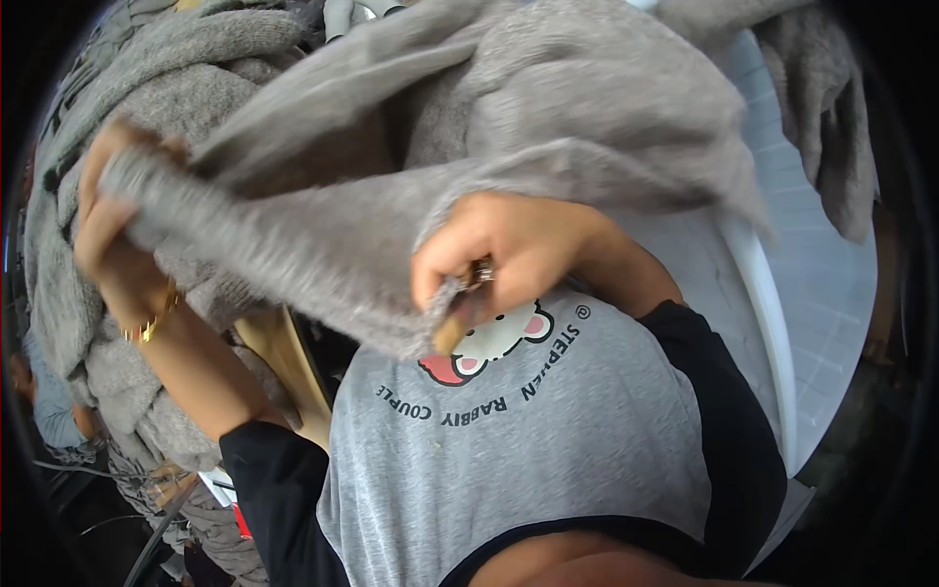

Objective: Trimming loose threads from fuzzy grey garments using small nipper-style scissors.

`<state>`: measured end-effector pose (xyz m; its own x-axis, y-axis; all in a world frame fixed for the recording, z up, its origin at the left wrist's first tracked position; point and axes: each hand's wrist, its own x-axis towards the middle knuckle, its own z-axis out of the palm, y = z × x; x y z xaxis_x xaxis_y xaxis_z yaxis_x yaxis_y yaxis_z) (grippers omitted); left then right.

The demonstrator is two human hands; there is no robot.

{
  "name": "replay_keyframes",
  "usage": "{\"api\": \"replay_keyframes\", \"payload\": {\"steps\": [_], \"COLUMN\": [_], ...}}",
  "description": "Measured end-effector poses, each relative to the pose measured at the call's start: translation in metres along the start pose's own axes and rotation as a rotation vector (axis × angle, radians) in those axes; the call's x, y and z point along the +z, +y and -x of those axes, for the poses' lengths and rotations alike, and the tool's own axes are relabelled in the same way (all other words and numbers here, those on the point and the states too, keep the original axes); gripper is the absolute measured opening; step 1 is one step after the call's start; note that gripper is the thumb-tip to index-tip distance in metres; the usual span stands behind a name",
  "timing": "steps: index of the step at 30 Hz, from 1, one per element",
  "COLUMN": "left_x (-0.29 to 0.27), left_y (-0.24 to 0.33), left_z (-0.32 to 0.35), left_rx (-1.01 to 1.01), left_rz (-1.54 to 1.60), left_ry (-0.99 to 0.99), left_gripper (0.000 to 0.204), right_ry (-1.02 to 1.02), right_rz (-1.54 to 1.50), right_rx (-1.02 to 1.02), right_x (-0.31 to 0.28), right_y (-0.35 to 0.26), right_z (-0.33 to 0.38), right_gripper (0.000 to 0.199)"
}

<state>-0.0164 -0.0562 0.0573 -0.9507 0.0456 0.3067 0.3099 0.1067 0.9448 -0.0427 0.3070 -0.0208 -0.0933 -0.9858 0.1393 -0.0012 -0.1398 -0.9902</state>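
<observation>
A grey-brown knitted sweater [606,88] is stretched out in front of me, blurred by motion in places. At the left, my left hand [112,210], with a gold bracelet at its wrist, is closed on one end of the sweater's ribbed band. Close to my chest, my right hand [518,245] pinches the other end of that band. A shiny ring-like piece shows at its fingers; some of the fingers are hidden by the knit. The band runs slanting between both hands, and the rest of the sweater spreads beyond them.
A large heap of similar knitwear [166,88] rises on the left and far left. At the right stands a white table-like surface [831,274] with a raised edge, and grey knit fabric [827,127] hangs over it. Another person's sleeve [59,401] shows at the far left.
</observation>
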Motion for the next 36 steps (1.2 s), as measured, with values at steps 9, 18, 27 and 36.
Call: {"api": "replay_keyframes", "payload": {"steps": [9,18,27,36], "left_x": [0.010,0.122,0.173,0.170], "left_y": [0.032,-0.115,-0.101,-0.030], "left_z": [0.041,-0.060,-0.041,0.029], "left_rx": [-0.714,-0.081,-0.071,-0.127], "left_rz": [-0.383,-0.872,-0.452,-0.293], "left_ry": [-0.406,-0.378,-0.699,-1.035], "left_gripper": [0.037,0.049,0.025,0.013], "right_ry": [-0.374,-0.283,0.311,0.814], "right_rz": [-0.423,-0.334,0.134,0.189], "right_rx": [0.214,0.276,-0.011,0.206], "right_x": [0.030,0.029,-0.012,-0.021], "right_y": [0.063,0.084,0.029,0.041], "right_z": [-0.062,-0.053,0.027,0.084], "right_gripper": [0.020,0.026,0.040,0.039]}}
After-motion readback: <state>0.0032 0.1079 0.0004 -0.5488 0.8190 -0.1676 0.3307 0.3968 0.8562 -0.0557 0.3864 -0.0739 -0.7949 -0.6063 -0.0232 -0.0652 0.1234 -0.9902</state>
